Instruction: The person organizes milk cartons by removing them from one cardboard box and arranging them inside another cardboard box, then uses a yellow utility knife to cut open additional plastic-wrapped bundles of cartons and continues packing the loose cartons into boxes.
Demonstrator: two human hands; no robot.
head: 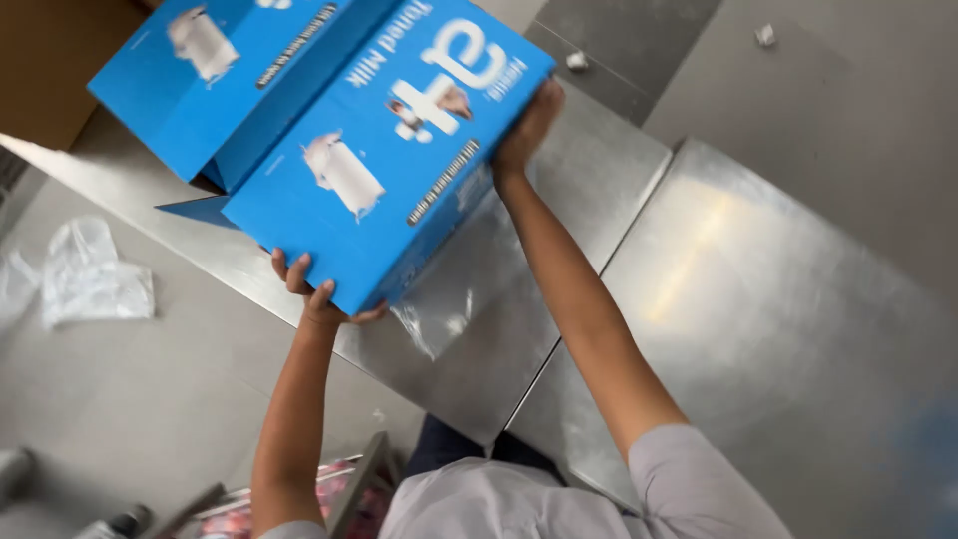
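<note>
- The left hand point(317, 296) is the nearer of the two hands: it cups the near bottom corner of the blue carton point(384, 160) from underneath, fingers curled up against the corner, closed on the cardboard
- The blue carton sits directly ahead of and above both forearms, held tilted over the steel counter point(599, 190); whether any edge rests on the counter I cannot tell
- Its long axis runs on a diagonal from the near-left corner at the left hand up to the far-right corner, so the hands stand at opposite ends of that line
- The right hand point(527, 128) reaches farther, arm nearly straight, fingers wrapped over the far right edge, gripping it
- A second blue carton point(215, 70) lies just beside the held one on its far-left side, a loose flap showing between them
- Crumpled clear plastic point(85, 274) lies on the floor, well apart to the left
</note>
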